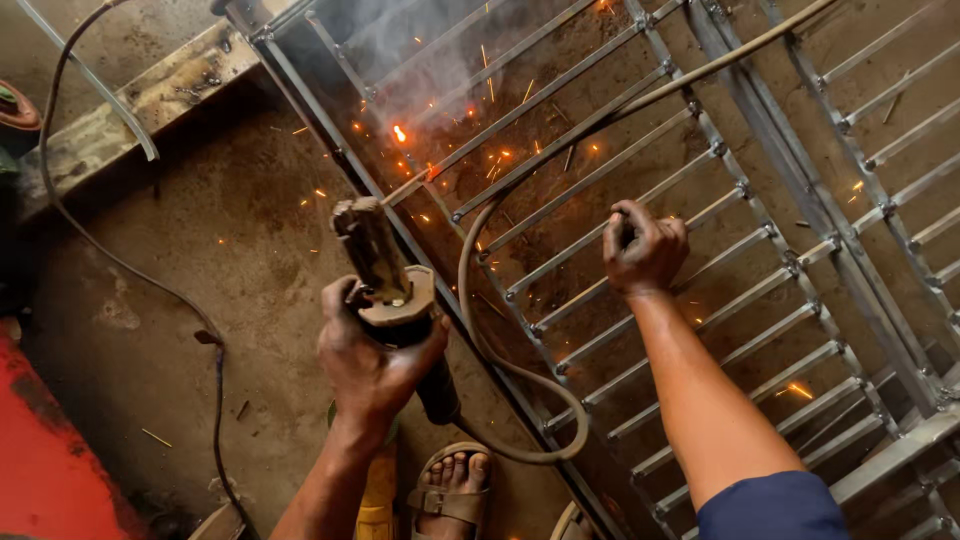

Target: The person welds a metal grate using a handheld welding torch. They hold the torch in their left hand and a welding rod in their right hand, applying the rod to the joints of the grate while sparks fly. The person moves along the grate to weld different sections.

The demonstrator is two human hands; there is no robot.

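My left hand [372, 352] grips a worn welding electrode holder [380, 262] with a thin rod [405, 188] that points up toward a glowing weld spot [400, 133] on a steel grille frame [600, 170]. Sparks and smoke rise around that spot. My right hand [645, 248] is closed around one slanted bar [585, 240] of the grille, to the right of the holder. A thick cable [480, 340] loops from the holder down across the grille and up toward the top right.
The grille lies on a stained concrete floor [230, 250]. A thin black cable [120, 265] snakes along the left. A red surface [40, 450] sits bottom left. My sandalled foot [455, 485] stands beside the frame's edge. A concrete ledge [140, 100] runs top left.
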